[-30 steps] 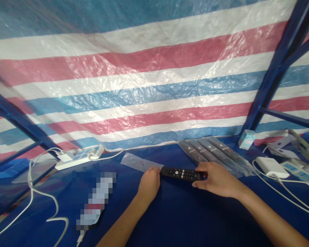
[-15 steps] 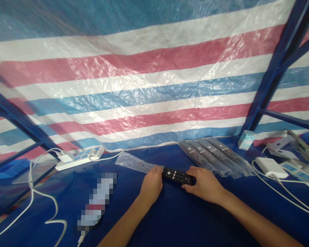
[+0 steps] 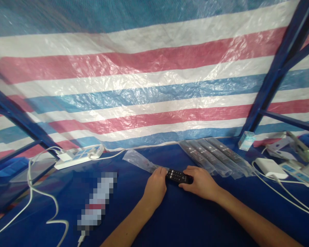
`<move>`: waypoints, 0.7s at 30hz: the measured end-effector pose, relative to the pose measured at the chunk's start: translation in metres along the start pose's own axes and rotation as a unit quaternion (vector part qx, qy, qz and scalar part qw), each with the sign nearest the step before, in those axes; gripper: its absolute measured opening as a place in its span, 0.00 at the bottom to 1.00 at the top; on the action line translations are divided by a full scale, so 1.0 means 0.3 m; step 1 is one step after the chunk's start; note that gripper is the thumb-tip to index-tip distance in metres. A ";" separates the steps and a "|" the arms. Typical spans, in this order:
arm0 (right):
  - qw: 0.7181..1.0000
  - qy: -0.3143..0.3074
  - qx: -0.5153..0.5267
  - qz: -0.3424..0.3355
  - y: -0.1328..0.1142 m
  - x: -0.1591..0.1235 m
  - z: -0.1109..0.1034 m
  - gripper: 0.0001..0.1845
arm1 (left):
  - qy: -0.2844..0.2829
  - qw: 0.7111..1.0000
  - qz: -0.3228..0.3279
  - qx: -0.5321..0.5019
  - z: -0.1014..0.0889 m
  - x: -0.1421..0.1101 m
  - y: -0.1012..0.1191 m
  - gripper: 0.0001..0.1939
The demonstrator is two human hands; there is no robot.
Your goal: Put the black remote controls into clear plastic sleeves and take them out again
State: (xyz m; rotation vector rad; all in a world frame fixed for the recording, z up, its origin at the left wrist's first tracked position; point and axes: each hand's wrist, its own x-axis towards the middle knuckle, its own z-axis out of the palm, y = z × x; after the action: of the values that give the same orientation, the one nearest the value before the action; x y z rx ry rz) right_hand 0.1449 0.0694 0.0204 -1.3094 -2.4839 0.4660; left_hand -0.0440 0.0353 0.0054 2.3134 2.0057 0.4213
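Observation:
A black remote control [image 3: 176,175] with white button marks lies slantwise between my hands, low over the blue table. My right hand [image 3: 199,181] is closed on its right end, thumb in front and fingers behind. At the other end, my left hand [image 3: 156,185] is closed around the mouth of a clear plastic sleeve [image 3: 139,160], which trails off to the upper left. The left part of the remote is hidden by my left fingers and seems to be inside the sleeve. Right of my hands lie several sleeved remotes [image 3: 208,156] side by side.
A white power strip [image 3: 78,157] with cables stands at the back left. Nearer me lies a blurred-out device [image 3: 96,202] with a cable. On the right are a small box [image 3: 246,140], a white adapter [image 3: 271,168] and a phone on a stand [image 3: 298,145]. Striped sheeting hangs behind.
My left hand and the sleeve have moved to the right along the remote, so less of the remote shows. My right hand has shifted slightly left, still holding the remote's end.

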 end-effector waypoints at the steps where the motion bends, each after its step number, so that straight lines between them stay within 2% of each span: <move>1: 1.000 0.001 0.001 0.004 -0.009 0.005 0.008 0.11 | -0.006 1.000 0.008 0.001 0.005 -0.004 0.009 0.15; 4: 1.000 0.001 0.023 0.001 -0.007 0.010 0.010 0.12 | -0.010 1.000 0.025 -0.007 0.016 -0.013 0.026 0.15; 8: 0.995 -0.044 0.084 -0.018 0.057 0.001 -0.028 0.19 | 0.020 0.999 0.022 -0.026 0.021 -0.016 0.016 0.15; 11: 0.994 -0.060 0.089 -0.001 0.092 -0.001 -0.043 0.15 | 0.035 0.998 0.033 -0.044 0.026 -0.016 0.002 0.14; 14: 0.997 -0.040 0.062 0.001 0.083 0.004 -0.027 0.11 | 0.050 0.995 0.060 -0.057 0.033 -0.016 -0.003 0.13; 21: 0.999 0.003 0.029 0.025 0.029 0.008 0.014 0.12 | 0.062 0.993 0.081 -0.056 0.046 -0.029 0.019 0.13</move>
State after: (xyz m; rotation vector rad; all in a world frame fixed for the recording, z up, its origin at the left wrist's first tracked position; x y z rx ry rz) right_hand 0.1482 0.0754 0.0133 -1.3505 -2.4204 0.5405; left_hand -0.0362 0.0279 -0.0082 2.4440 1.7959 0.6864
